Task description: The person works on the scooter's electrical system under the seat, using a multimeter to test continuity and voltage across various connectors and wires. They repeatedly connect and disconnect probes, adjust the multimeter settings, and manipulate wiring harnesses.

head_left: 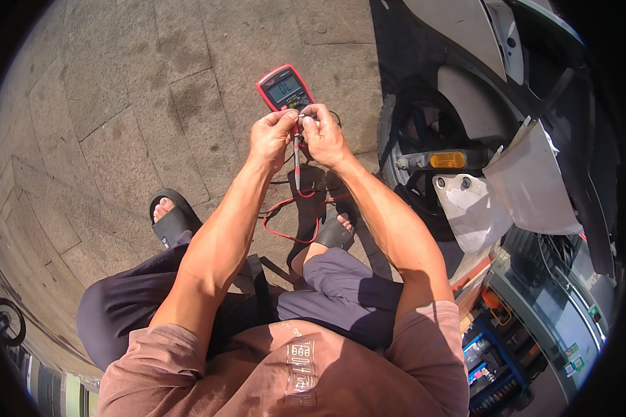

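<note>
A red-rimmed digital multimeter [285, 87] with a grey display lies on the paving just beyond my hands. My left hand [271, 139] is closed, its thumb and finger pinched together at the meter's lower edge. Facing it, my right hand [323, 137] is closed in a similar pinch. A tiny pale piece [301, 116] shows between the fingertips, too small to name. Between my wrists a red and grey test probe [297, 161] points up toward the fingertips; which hand bears it, I cannot tell. Its red lead [275, 208] loops down toward my feet.
On the right stands a scooter with a wheel [414, 128], an orange reflector [447, 160] and a loosened white panel [532, 184]. Below it is a blue-edged rack [497, 365] of small items. My sandalled feet rest on stone paving [118, 83].
</note>
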{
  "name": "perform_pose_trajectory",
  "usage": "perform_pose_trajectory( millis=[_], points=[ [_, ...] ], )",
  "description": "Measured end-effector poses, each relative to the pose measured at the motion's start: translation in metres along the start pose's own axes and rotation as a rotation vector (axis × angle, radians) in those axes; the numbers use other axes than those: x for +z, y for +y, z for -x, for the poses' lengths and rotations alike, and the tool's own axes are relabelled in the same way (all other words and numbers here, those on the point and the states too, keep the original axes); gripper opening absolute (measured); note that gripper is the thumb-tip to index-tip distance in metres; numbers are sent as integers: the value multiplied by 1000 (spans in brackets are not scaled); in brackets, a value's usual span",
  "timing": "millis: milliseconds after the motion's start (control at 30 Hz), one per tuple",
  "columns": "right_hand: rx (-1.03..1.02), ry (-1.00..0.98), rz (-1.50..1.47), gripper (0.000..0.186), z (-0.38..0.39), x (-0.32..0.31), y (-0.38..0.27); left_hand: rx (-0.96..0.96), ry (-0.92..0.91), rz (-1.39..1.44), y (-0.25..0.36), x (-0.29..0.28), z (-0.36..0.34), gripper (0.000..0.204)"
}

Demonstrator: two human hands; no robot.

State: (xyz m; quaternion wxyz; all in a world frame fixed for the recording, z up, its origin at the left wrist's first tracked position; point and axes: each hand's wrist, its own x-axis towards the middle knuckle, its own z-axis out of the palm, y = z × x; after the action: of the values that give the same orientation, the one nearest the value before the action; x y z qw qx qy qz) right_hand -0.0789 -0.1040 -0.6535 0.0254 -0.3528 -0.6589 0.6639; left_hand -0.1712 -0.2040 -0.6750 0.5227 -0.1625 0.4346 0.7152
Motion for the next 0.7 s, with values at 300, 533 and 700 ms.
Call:
perform_pose_trajectory(
  millis=[300, 533, 700],
  points=[
    [213, -15, 234, 46, 20, -15, 4, -31, 68, 134, -11, -13, -3, 20],
    [286, -5, 429, 28, 44, -2, 18, 64, 284, 73, -4, -29, -16, 21],
    [249, 124, 574, 30, 57, -13, 26, 126, 284, 10, 4, -45, -23, 20]
  ],
)
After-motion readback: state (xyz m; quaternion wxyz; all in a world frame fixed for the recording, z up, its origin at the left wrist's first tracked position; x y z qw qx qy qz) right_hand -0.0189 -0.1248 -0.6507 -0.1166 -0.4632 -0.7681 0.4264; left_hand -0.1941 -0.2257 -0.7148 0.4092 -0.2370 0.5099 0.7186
